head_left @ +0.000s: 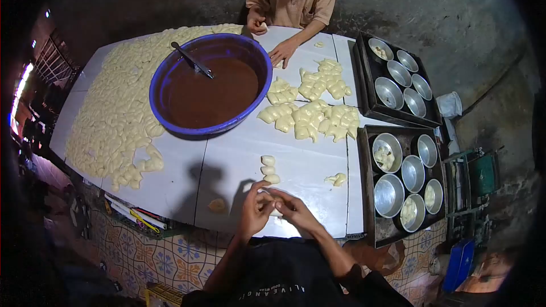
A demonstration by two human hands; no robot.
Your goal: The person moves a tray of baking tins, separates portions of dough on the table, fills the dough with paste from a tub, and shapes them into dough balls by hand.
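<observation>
My left hand and my right hand meet over the near edge of the white table. Both have their fingers closed around a small pale piece of dough, mostly hidden by the fingers. Just beyond them, a short row of smooth dough pieces lies on the tabletop. Farther off are flattened clusters of pale dough. One small flat scrap of dough sits left of my hands, and another lump lies to the right.
A purple basin of brown filling, with a dark-handled utensil, stands mid-table. Many dough pieces cover the left side. Black trays with round metal tins line the right. Across the table, another person handles dough.
</observation>
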